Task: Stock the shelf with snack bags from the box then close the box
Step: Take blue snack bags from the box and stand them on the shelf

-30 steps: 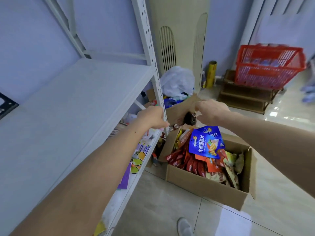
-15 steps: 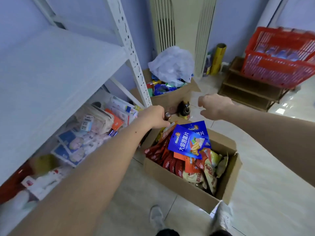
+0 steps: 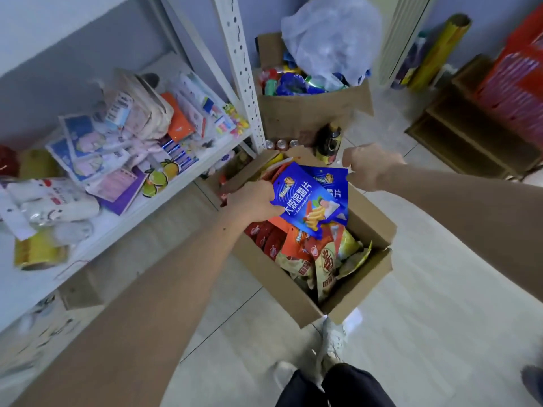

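Observation:
An open cardboard box [image 3: 364, 286] stands on the floor beside the white metal shelf [image 3: 147, 207]. It is full of snack bags, red, orange and yellow-green [image 3: 323, 259]. Two blue snack bags lie on top. My left hand [image 3: 255, 201] grips the front blue snack bag [image 3: 305, 204] by its left edge and holds it tilted above the pile. My right hand [image 3: 370, 165] is over the box's far side, fingers curled on the top right corner of the rear blue snack bag [image 3: 338, 183]. The box flaps stand open.
The lower shelf board holds a jumble of packets, pouches and a gold tin [image 3: 38, 254]. Behind the box stand a dark bottle [image 3: 329, 142], small cans and a second carton [image 3: 311, 113] under a plastic bag. A wooden rack [image 3: 470, 136] with a red basket [image 3: 514, 83] is at right. My shoe [image 3: 332, 345] touches the box corner.
My view has dropped from the upper shelf to the box. My left hand left the shelf post and took hold of the front blue bag. My right hand came down to the rear bag's corner.

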